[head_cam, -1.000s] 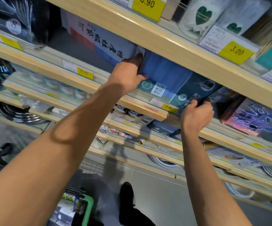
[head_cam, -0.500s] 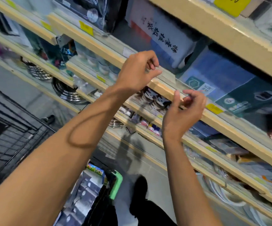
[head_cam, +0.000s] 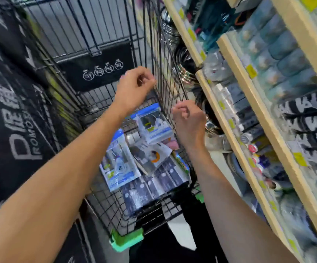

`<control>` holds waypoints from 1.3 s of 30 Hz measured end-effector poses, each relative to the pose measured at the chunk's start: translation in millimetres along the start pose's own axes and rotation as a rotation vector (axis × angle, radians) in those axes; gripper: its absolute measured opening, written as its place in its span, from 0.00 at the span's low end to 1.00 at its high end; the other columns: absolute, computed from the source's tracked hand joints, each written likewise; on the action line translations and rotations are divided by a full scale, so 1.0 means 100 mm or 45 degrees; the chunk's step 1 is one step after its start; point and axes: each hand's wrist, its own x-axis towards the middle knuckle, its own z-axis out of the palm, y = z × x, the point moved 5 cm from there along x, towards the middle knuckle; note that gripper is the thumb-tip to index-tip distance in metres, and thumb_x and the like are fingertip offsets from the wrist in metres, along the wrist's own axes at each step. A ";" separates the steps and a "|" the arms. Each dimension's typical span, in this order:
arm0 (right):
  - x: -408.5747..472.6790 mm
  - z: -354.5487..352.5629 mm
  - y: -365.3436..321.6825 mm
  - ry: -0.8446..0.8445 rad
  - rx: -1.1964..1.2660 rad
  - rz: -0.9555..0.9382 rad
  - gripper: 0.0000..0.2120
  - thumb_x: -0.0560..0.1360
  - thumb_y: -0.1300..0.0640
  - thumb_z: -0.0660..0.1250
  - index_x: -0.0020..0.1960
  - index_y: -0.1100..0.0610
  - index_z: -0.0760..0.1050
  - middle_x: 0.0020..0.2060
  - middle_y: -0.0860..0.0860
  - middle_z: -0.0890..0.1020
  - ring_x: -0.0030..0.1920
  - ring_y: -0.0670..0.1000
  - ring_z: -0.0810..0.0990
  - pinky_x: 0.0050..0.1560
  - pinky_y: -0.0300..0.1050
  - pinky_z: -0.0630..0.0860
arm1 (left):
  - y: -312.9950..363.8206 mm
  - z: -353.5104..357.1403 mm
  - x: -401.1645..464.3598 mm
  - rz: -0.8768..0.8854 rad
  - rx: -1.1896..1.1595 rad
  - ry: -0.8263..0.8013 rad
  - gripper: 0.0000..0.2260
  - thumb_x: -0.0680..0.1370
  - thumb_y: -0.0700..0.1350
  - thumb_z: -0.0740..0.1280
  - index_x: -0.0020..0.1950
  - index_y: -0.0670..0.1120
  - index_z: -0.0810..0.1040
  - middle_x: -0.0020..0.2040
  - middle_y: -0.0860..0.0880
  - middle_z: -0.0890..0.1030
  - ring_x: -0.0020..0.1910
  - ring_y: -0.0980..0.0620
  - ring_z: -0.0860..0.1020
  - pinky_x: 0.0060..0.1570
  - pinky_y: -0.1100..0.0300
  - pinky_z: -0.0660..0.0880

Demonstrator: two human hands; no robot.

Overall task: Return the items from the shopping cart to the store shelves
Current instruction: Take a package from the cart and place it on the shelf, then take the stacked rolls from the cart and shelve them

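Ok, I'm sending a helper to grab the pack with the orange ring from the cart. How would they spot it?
Start at the black wire shopping cart left of the wooden shelves. Look into its pile of packets, below the two hands. The pack with the orange ring lies tilted in the middle, on top of the dark packs; alone among its blue-edged neighbours, it shows an orange ring on a pale ground.

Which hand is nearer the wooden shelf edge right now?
Right. The right hand hangs just beside the wooden shelf edge, above the cart; the left hand is farther off, over the cart.
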 end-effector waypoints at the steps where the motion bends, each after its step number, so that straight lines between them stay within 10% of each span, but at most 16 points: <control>1: -0.02 0.17 0.12 -0.115 -0.071 0.030 0.04 0.76 0.57 0.68 0.43 0.55 0.80 0.36 0.48 0.82 0.36 0.47 0.80 0.37 0.42 0.75 | -0.23 -0.11 -0.06 -0.115 -0.034 0.075 0.06 0.77 0.43 0.68 0.40 0.51 0.78 0.35 0.56 0.79 0.35 0.57 0.75 0.42 0.60 0.75; 6: -0.15 0.77 0.93 -0.528 -0.197 0.554 0.09 0.67 0.47 0.69 0.43 0.51 0.79 0.47 0.56 0.85 0.45 0.58 0.85 0.48 0.58 0.82 | -1.56 -0.19 -0.50 -0.748 -0.185 0.224 0.05 0.72 0.47 0.66 0.37 0.49 0.77 0.37 0.45 0.82 0.42 0.45 0.81 0.54 0.44 0.80; 10: -0.29 0.95 1.35 -0.740 -0.315 0.630 0.09 0.75 0.60 0.68 0.54 0.61 0.80 0.50 0.60 0.82 0.51 0.57 0.80 0.51 0.53 0.76 | -2.12 0.01 -0.83 -1.021 0.124 -0.016 0.14 0.80 0.51 0.65 0.57 0.42 0.80 0.58 0.40 0.82 0.59 0.39 0.80 0.57 0.50 0.76; 14: -0.44 1.09 1.71 -0.830 -0.541 0.623 0.13 0.76 0.59 0.67 0.60 0.58 0.77 0.62 0.56 0.78 0.59 0.59 0.79 0.50 0.45 0.71 | -2.36 0.07 -0.84 -1.001 0.295 -0.204 0.21 0.82 0.58 0.61 0.62 0.41 0.77 0.60 0.41 0.80 0.58 0.40 0.79 0.60 0.46 0.76; 20: -0.69 1.00 2.15 -0.669 -0.567 0.943 0.14 0.77 0.60 0.61 0.61 0.63 0.74 0.54 0.62 0.81 0.50 0.62 0.80 0.44 0.51 0.74 | -2.53 0.14 -0.77 -1.013 0.515 -0.527 0.25 0.77 0.67 0.63 0.55 0.45 0.78 0.51 0.45 0.80 0.53 0.43 0.77 0.55 0.51 0.74; 26: -0.64 1.03 2.26 -0.567 -0.286 1.062 0.07 0.76 0.60 0.66 0.40 0.55 0.77 0.38 0.54 0.79 0.37 0.53 0.76 0.36 0.43 0.70 | -2.59 0.19 -0.70 -0.835 0.767 -0.585 0.25 0.78 0.68 0.58 0.54 0.48 0.80 0.52 0.47 0.80 0.54 0.45 0.77 0.58 0.50 0.74; 32: -0.39 1.44 2.06 -0.660 -0.153 0.963 0.12 0.73 0.65 0.72 0.54 0.55 0.81 0.56 0.52 0.82 0.55 0.52 0.81 0.55 0.47 0.78 | -2.61 0.15 -0.73 -0.771 0.768 -0.703 0.22 0.77 0.72 0.54 0.44 0.54 0.71 0.53 0.48 0.79 0.51 0.47 0.75 0.58 0.47 0.73; 39: -0.42 1.46 2.01 -0.931 -0.392 1.019 0.15 0.75 0.59 0.73 0.60 0.58 0.78 0.63 0.52 0.79 0.62 0.53 0.77 0.60 0.47 0.74 | -2.53 0.11 -0.79 -0.757 0.735 -0.735 0.25 0.79 0.69 0.53 0.61 0.52 0.76 0.66 0.45 0.77 0.65 0.42 0.74 0.64 0.47 0.70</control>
